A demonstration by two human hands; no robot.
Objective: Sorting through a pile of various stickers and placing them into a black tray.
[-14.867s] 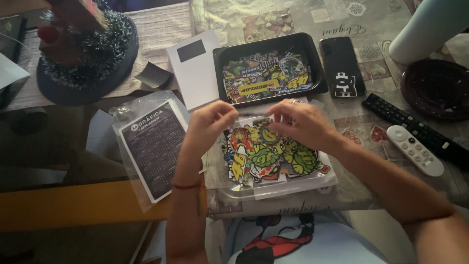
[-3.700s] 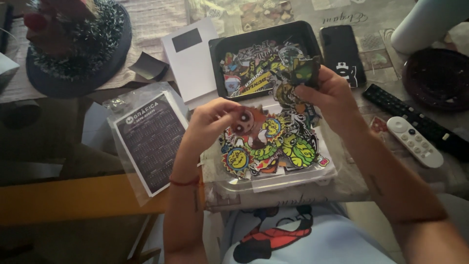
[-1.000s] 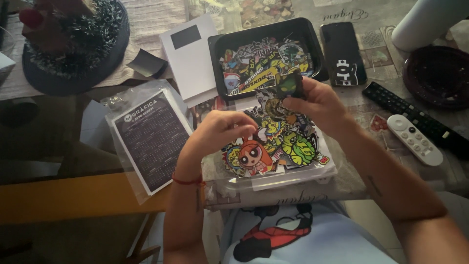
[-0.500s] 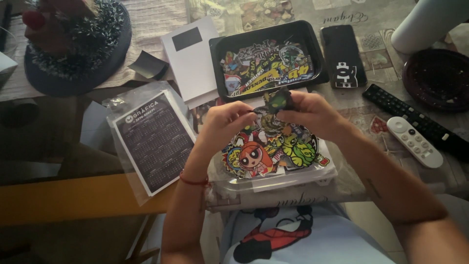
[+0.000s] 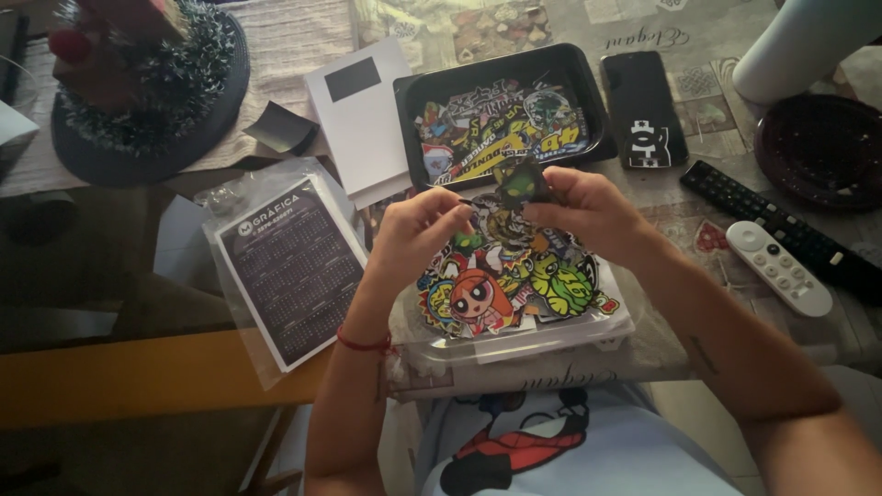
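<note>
phone [image 5: 645,108] | white remote [image 5: 778,267] (black remote [image 5: 790,231] beside) | calendar card [image 5: 292,270]

Dim room — cluttered patterned tablecloth [image 5: 551,23]

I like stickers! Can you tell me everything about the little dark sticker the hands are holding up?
The small dark sticker looks flat and glossy, mostly black with green and yellow marks; its picture is too small to make out. The right hand pinches its edge, the left hand meets it from the other side. It is held above the pile of stickers.
</note>
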